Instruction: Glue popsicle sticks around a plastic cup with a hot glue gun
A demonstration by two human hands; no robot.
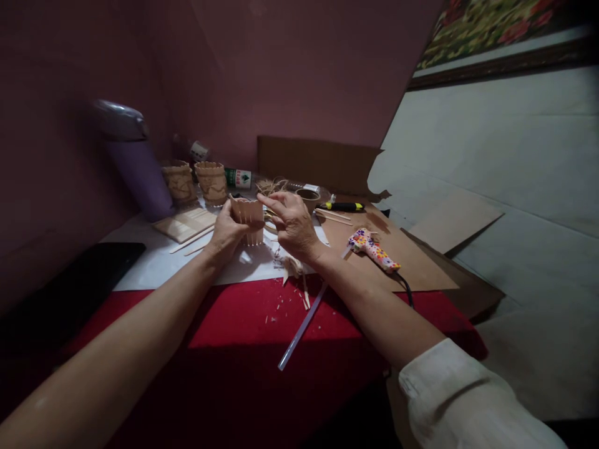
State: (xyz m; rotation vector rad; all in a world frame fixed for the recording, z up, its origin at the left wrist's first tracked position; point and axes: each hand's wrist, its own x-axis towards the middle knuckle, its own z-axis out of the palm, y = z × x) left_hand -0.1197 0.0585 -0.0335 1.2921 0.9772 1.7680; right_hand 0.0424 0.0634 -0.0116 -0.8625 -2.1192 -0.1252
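Observation:
My left hand [227,232] is wrapped round the left side of a small cup made of upright wooden sticks [249,219]. At the cup's right rim is my right hand [292,223], its fingers bent and thumb and forefinger close together; whatever they may pinch is too small to tell. Two finished-looking wooden cups [212,184] with raised brown bands stand behind, to the left. A flower-patterned glue gun [374,251] lies to the right of my right hand, with a long clear glue stick [299,333] reaching over the red cloth.
A purple bottle [138,168] stands at the left, beside flat wooden sticks [185,224]. Behind my hands are twine [272,186], a tape roll [309,195] and a black-yellow cutter [345,206]. Wood scraps [294,268] lie near the red cloth [224,318]. Cardboard [402,268] covers the right side.

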